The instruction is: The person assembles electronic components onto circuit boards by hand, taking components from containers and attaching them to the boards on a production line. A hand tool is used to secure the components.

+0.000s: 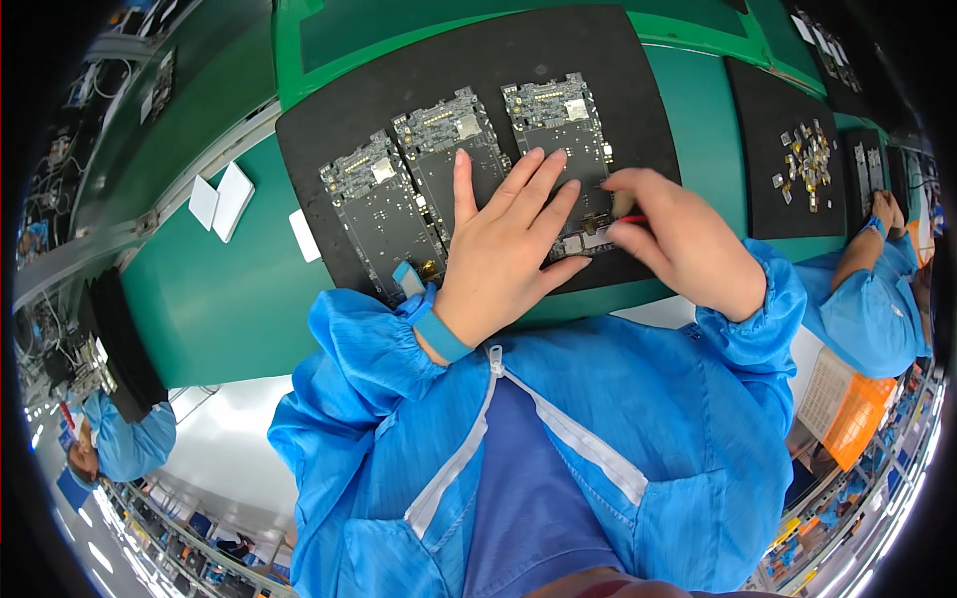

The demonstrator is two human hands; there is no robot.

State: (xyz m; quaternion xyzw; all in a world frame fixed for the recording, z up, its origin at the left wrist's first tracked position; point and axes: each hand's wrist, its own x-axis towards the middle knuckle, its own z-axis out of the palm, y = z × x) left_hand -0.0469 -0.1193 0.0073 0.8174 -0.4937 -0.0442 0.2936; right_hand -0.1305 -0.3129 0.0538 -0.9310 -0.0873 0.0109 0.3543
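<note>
Three black circuit boards with chips and silver parts lie side by side on a black foam mat: the left board (384, 224), the middle board (444, 130) and the right board (558, 110). My left hand (506, 234) rests flat with fingers spread over the middle and right boards, covering part of both. At the right board's lower right edge, my right hand (688, 234) is curled, thumb and forefinger closed around a small red object (631, 219), mostly hidden by the fingers. Beside it on the board sits a small dark part (595, 221). A blue wrist strap (439, 334) circles my left wrist.
The black mat (299, 130) lies on a green bench (199, 309). White pads (231, 202) sit at the left. On the right, another black mat (763, 110) holds many small metal parts (805, 164). A co-worker's arm (862, 249) reaches in farther right; another person sits far left.
</note>
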